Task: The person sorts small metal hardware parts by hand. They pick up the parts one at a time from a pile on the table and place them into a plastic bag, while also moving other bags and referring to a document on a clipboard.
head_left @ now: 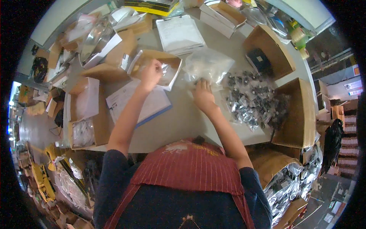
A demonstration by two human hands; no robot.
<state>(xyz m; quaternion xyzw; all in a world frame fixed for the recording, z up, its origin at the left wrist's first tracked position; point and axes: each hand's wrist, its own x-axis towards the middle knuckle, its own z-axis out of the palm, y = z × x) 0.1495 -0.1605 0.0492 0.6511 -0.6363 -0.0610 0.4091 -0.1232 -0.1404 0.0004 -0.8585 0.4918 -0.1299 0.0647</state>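
Observation:
My left hand point(151, 74) is over a small open carton point(176, 62) with white and brown walls. Its fingers are curled in a pinch, and what they hold, if anything, is too small to make out. Clear plastic packets point(166, 71) lie inside that carton. My right hand point(204, 94) rests on the table beside a clear plastic bag point(209, 64). Its fingers are bent together over something small and dark at the bag's near edge, mostly hidden under the fingertips. To the right of this hand spreads a heap of small dark parts in clear packets point(251, 99).
A clipboard with papers point(141, 100) lies left of my right hand. More papers point(180, 33) are at the back. Cardboard boxes stand at the left point(84, 99) and right point(299, 114), one holding a black item point(259, 59). A white box point(222, 18) sits far back.

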